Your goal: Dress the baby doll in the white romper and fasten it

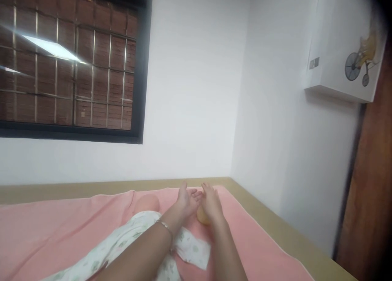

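Note:
A doll-like figure in a white, green-patterned garment lies on a pink sheet, its bare round head toward the wall. My left hand, with a thin bracelet on the wrist, reaches over the figure, fingers stretched out and palm turned inward. Touching it on the right, my right hand lies with its fingers extended over a small tan rounded part, which looks like the figure's arm or hand. Most of that part is hidden under my palm.
The pink sheet covers a bed with a tan frame set into the room's corner. White walls stand behind and to the right. A dark-framed window is at upper left, a white wall cabinet and a wooden door at right.

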A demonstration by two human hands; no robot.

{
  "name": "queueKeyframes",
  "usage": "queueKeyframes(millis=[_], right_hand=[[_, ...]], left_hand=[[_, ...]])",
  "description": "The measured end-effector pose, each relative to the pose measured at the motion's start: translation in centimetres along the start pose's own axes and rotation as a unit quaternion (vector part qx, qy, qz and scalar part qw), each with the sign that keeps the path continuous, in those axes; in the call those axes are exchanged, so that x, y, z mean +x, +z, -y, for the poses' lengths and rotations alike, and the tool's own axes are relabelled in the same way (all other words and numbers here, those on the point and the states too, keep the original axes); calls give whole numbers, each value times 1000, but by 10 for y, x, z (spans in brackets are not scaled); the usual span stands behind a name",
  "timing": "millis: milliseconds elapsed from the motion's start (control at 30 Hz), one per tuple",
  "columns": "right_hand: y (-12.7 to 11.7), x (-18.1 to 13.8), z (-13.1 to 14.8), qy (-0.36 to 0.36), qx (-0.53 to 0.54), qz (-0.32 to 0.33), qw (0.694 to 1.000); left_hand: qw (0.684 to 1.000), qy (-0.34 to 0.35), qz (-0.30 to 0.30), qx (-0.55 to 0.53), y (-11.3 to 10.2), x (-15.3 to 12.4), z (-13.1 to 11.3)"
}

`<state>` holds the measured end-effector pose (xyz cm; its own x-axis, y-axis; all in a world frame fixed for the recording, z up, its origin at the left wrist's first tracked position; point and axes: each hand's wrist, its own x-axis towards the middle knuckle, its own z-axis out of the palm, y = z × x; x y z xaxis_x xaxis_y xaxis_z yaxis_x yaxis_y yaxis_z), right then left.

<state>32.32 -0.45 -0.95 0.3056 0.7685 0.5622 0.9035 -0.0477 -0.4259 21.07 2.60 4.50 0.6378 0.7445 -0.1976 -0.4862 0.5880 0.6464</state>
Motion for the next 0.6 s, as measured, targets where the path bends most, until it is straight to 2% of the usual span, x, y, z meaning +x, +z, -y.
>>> queueKeyframes(millis=[467, 533, 600], right_hand=[[-5, 2, 7, 33, 60, -17, 998], [-6, 2, 9, 36, 93, -25, 995], [-10, 1, 12, 59, 174, -33, 982]], left_hand=[[1000, 10, 12, -1, 6, 12, 2], [1000, 5, 13, 4, 5, 11, 0], [1000, 1, 12, 9, 3, 9, -3]])
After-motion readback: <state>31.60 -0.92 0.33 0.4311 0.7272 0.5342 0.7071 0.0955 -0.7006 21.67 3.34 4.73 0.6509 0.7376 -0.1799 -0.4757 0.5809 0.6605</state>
